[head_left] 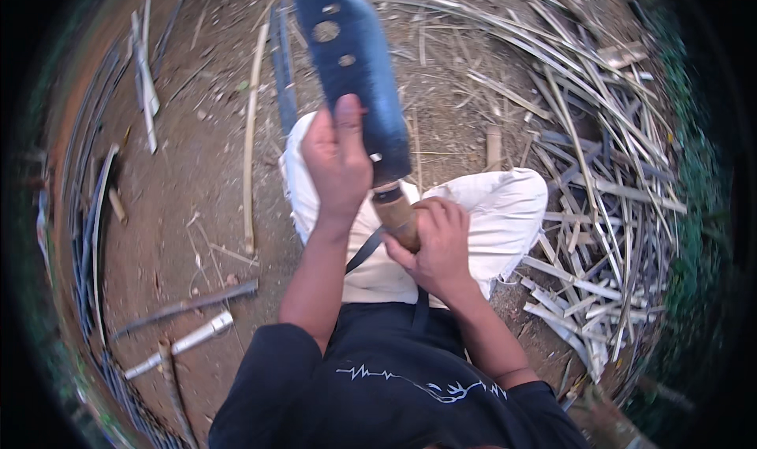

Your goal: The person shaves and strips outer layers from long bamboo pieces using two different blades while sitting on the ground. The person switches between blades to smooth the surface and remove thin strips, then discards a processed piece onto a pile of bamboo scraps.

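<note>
A broad, dark-bladed cleaver [359,63] with several holes through its blade is held up in front of my lap, its tip pointing away and slightly left. My right hand [440,245] wraps round its light wooden handle [393,211]. On the blade's left side, my left hand [335,156] pinches it, the thumb lying on the flat face and the fingers partly hidden. A dark strap [364,252] runs beneath the handle over my pale trousers [497,208].
At the right lies a tangled heap of split bamboo strips [603,185]. Long dark strips [79,236] curve along the left side. A pale strip [254,141] lies left of my legs, and a white-ended piece [197,337] rests on the dirt ground [197,157] at the lower left.
</note>
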